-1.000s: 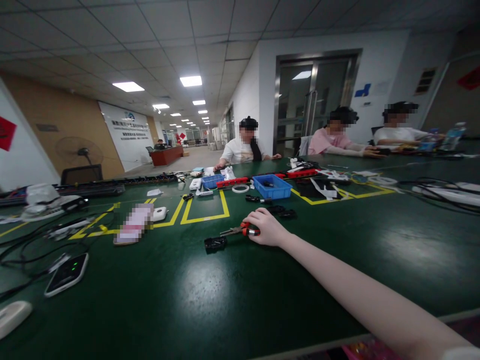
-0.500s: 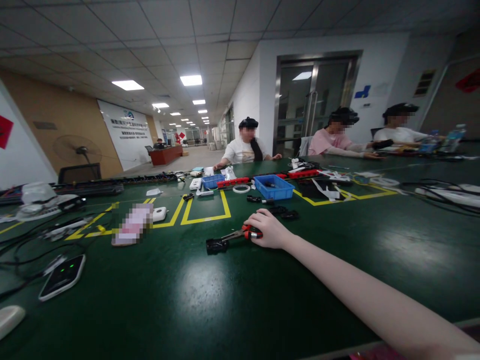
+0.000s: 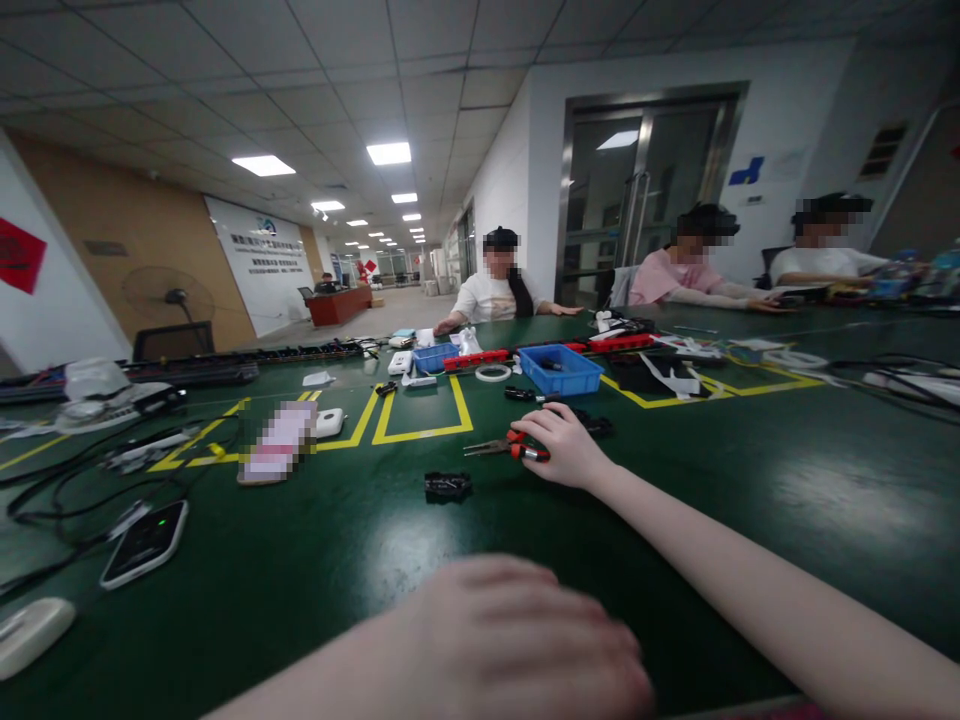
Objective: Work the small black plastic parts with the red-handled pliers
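Observation:
My right hand [image 3: 564, 446] is closed around the red and black handles of a pair of needle-nose pliers [image 3: 491, 449]. The jaws point left, slightly apart, with nothing between them. A small black plastic part [image 3: 448, 487] lies on the green table, below and left of the jaws and apart from them. In the foreground, my left hand [image 3: 525, 635] reaches in from the bottom, back of the hand up. Motion blurs its fingers, and I cannot make out anything held in it.
Behind my right hand are more black parts [image 3: 596, 424] and a blue bin [image 3: 561, 371]. A phone [image 3: 277, 442] and a black-screened device [image 3: 145, 543] with cables lie left. Yellow tape [image 3: 420, 436] marks the table [image 3: 300, 590]. Several people sit across it.
The plier jaws have come away from the black part and moved up and right with my right hand. My left hand has entered from the bottom. The view has shifted slightly.

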Demonstrator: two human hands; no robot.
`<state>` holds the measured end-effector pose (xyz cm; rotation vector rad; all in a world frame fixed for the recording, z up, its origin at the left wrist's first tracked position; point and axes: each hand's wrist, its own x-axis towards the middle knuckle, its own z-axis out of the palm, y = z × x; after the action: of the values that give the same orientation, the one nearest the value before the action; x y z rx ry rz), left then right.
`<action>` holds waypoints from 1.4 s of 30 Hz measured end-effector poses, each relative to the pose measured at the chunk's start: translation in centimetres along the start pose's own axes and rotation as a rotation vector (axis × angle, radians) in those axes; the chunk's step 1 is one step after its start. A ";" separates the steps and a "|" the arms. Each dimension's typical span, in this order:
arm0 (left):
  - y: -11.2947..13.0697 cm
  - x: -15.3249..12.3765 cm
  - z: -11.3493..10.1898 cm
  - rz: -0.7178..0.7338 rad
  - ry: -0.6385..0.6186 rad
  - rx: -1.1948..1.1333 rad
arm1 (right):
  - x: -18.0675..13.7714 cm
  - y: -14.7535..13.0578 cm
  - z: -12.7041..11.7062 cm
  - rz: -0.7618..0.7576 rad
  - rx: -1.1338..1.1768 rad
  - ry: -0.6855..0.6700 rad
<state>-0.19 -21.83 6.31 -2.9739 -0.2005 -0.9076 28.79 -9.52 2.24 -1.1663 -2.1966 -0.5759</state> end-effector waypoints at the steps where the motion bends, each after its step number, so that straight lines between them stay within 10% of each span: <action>1: -2.5 1.0 -0.4 0.045 0.072 -0.065 | 0.0 0.0 0.0 0.010 -0.005 0.002; 5: -11.6 1.8 -0.2 -0.252 0.426 -0.126 | 0.2 -0.1 -0.1 0.029 -0.045 0.011; 9: -15.7 -0.4 1.9 -0.523 0.377 -0.098 | 0.3 -0.3 0.1 0.022 -0.082 0.000; 27: -13.2 -1.8 4.8 -0.462 0.025 -0.048 | 0.0 -0.9 0.3 0.142 -0.163 -0.039; 42: -14.6 -2.6 5.3 -0.507 0.034 -0.232 | -0.2 -1.5 0.3 -0.093 -0.094 -0.043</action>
<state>-1.27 -7.29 0.26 -3.1707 -0.9435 -1.0830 27.51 -10.26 1.70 -1.1385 -2.2920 -0.7064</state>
